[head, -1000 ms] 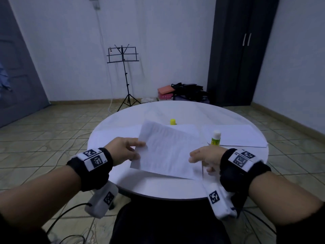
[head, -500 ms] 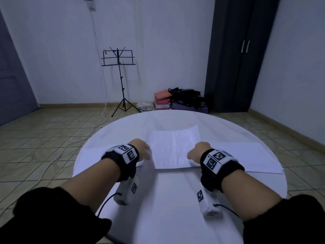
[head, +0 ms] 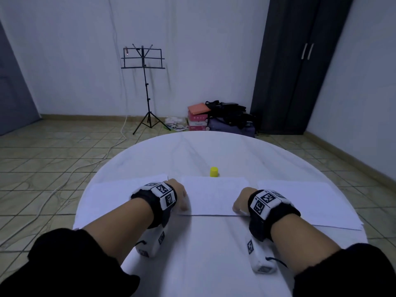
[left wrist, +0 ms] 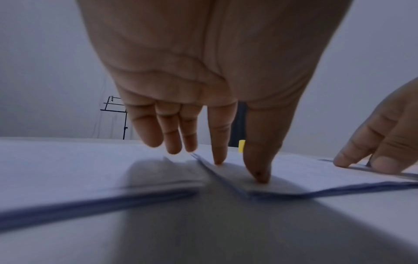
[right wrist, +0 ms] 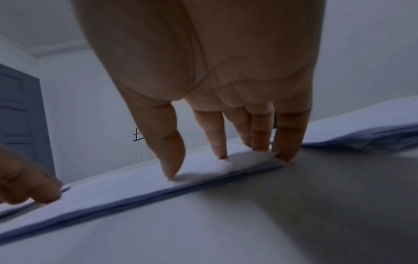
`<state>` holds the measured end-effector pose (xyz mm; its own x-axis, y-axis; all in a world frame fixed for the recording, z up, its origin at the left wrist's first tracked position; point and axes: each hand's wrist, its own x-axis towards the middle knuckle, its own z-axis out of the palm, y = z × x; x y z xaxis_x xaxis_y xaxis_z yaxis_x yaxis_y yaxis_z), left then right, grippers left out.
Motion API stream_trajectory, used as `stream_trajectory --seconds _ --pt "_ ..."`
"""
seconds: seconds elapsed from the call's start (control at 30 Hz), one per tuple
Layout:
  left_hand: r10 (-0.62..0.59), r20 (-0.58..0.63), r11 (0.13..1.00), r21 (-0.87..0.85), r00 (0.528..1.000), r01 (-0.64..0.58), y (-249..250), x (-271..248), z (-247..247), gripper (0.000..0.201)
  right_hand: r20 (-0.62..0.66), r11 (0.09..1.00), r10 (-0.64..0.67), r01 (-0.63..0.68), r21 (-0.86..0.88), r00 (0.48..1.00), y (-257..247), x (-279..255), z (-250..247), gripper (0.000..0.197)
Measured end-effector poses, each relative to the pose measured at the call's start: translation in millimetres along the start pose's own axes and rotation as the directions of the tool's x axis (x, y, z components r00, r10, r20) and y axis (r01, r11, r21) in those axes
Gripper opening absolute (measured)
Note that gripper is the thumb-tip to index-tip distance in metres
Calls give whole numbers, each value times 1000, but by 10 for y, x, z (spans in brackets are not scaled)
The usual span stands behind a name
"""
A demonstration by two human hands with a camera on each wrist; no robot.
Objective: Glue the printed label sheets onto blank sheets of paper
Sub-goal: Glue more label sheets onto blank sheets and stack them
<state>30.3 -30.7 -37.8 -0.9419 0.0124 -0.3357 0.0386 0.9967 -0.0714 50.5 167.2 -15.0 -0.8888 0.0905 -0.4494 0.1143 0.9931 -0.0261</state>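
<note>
A printed label sheet (head: 214,195) lies flat in the middle of the round white table (head: 203,254). My left hand (head: 179,197) presses its near left corner with straight thumb and index finger (left wrist: 239,169). My right hand (head: 241,200) presses the near right corner with straight fingertips (right wrist: 196,166). In the right wrist view the sheet (right wrist: 126,189) rests on more paper beneath it. A paper stack (head: 128,196) lies to the left and another (head: 300,200) to the right. A yellow glue cap (head: 213,172) stands just behind the sheet. No glue stick shows.
Bare table top stretches behind the cap and in front of the sheets. On the floor beyond stand a black music stand (head: 143,61), a pile of boxes and bags (head: 214,118) and a dark wardrobe (head: 300,61).
One second ago both hands held the printed sheet tilted above the table. It now lies flat in the middle, and both hands have moved forward to press its near corners.
</note>
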Motion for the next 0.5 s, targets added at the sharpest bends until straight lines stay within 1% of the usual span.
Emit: stream_trajectory --seconds 0.03,0.07,0.1,0.13,0.17,0.2,0.23,0.27,0.33,0.4,0.43,0.5 --pt "8 -39 1000 -23 999 -9 5 -30 0 54 -12 999 -1 1 -48 1000 7 -11 12 7" --pt "-4 -59 1000 -28 998 2 27 -96 -14 54 -48 998 23 -26 -66 999 2 -25 36 4" --pt "1 -73 999 -47 997 -5 37 -121 12 54 -80 994 12 -21 -104 997 11 -42 52 7" --pt "-4 -85 997 -76 996 -3 81 -187 6 54 -101 995 6 -16 -103 995 7 -108 80 23" --pt "21 -113 992 -122 993 -35 126 -248 3 55 -113 993 -12 -1 -115 994 -3 -142 115 35" --pt "45 -135 989 -136 990 -64 204 -335 -10 55 -133 993 -61 46 -109 989 -18 -182 149 40" --pt "85 -155 982 -155 984 -109 281 -421 -3 55 -126 990 -107 95 -101 986 -28 -225 190 38" --pt "108 -150 978 -161 983 -132 372 -508 6 56 -92 988 -143 137 -72 985 -28 -314 237 34" --pt "167 -106 972 -150 980 -182 576 -663 39 57 -50 980 -200 199 -26 979 33 -467 343 22" --pt "229 -67 965 -117 971 -236 792 -791 70 57 -39 975 -223 223 -4 974 152 -622 444 23" --pt "252 -55 961 -107 966 -256 897 -855 81 57 -32 971 -240 239 -24 970 228 -703 481 28" --pt "270 -41 956 -105 962 -273 1080 -923 107 57 -4 956 -265 262 -130 964 374 -875 526 29"
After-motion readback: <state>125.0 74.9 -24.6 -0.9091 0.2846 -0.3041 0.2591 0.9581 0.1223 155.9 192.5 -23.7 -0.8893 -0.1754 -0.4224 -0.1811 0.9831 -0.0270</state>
